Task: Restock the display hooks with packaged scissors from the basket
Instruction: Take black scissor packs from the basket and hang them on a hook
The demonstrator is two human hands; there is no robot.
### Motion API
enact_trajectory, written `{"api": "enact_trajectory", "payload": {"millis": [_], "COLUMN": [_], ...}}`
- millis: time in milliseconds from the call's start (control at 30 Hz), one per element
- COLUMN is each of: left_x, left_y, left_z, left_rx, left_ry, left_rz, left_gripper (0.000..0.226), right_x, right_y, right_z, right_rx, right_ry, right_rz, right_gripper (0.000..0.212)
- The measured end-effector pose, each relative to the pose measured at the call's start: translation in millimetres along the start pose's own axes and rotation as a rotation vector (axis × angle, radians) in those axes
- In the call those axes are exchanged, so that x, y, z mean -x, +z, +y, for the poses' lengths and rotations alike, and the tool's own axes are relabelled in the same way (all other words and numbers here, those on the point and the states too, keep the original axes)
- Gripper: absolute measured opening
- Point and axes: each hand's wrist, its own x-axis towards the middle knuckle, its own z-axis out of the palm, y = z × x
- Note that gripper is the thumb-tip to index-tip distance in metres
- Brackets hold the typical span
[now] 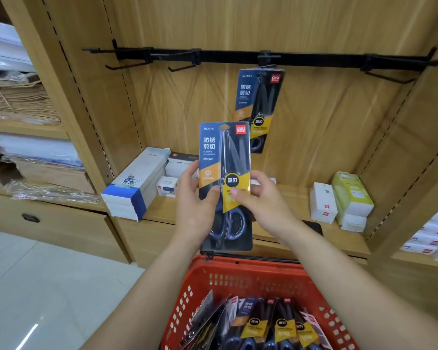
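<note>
I hold one packaged pair of scissors (224,157) upright in front of the shelf, above the red basket (240,276). My left hand (195,208) grips its left edge, thumb on the front. My right hand (261,203) pinches its right edge. Another scissors pack (259,107) hangs from a hook (268,59) on the black rail (314,59). Empty hooks stick out at the left (127,65), left of centre (182,68) and right (390,78). Several more scissors packs (263,324) lie in the basket.
Boxes stand on the wooden shelf below the rail: a long white-and-blue box (134,183) at left, white and green boxes (341,200) at right. Stacked paper (15,102) fills the left-hand shelves. Pale tiled floor (48,286) lies at lower left.
</note>
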Motion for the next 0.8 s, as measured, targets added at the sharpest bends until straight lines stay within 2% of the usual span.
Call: {"api": "enact_trajectory", "payload": {"millis": [100,167,267,400,533,800], "left_x": [-1,-5,-11,-17,-19,-20], "left_y": [3,1,-6,-13,-18,-22], "left_z": [2,5,13,14,14,10], "left_rx": [0.0,-0.026,-0.22,-0.411,-0.572,-0.67], "left_ry": [0.048,0.073,0.141,0.171,0.223,0.264], "left_rz": [-0.047,-0.083,-0.13,-0.15,-0.156,-0.139], "left_gripper": [0.059,0.053,0.04,0.041,0.043,0.046], "right_x": [0,-5,-15,-36,-51,-56], "right_y": [-5,-14,-30,-48,-55,-53], "right_z": [-2,-6,-19,-32,-36,-32], "right_rx": [-0.005,0.016,-0.01,-0.004,0.009,-0.045], "right_ry": [-0.062,-0.124,-0.192,-0.216,-0.19,-0.217], "right_rz": [0.061,0.106,0.22,0.313,0.321,0.373], "right_gripper": [0.028,0.028,0.03,0.042,0.048,0.03]}}
